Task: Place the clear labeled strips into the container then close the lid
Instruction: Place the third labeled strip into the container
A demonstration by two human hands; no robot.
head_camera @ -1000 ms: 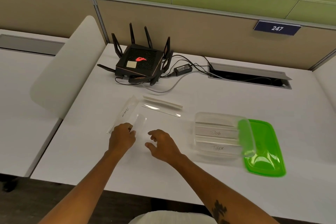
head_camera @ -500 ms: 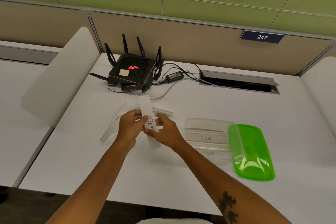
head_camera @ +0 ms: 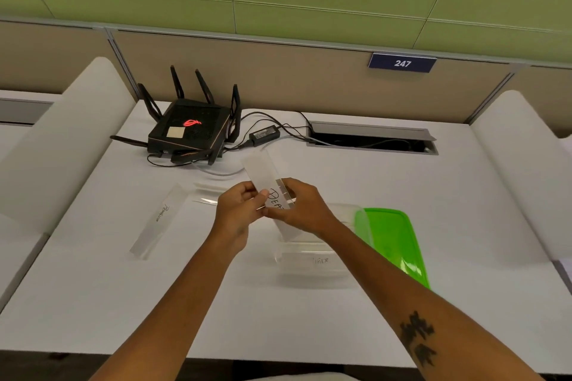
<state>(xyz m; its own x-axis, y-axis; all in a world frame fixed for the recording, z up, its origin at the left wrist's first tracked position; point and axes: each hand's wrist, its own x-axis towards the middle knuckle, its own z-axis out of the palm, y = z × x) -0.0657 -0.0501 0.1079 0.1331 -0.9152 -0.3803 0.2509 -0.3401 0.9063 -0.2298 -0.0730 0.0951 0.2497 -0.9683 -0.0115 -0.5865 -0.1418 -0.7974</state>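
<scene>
On the white worktop (head_camera: 402,195), the clear container (head_camera: 315,269) sits left of its green lid (head_camera: 393,241); a strip inside it reads "TIGER". Above the container's far-left corner, left hand (head_camera: 236,210) and right hand (head_camera: 301,207) pinch a clear strip (head_camera: 263,173) marked "DEA", the rest hidden. Left of the container lies a "PENGUIN" strip (head_camera: 159,219). Placard (head_camera: 401,63): "247".

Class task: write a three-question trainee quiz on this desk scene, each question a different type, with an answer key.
1. True or false: the green lid is closed on the container.
2. Both the left hand and right hand hold the same ____.
3. Where is the Penguin strip? A in the container; B on the desk, left of the hands; C on the router.

Key: 1 false; 2 strip; 3 B.
</scene>
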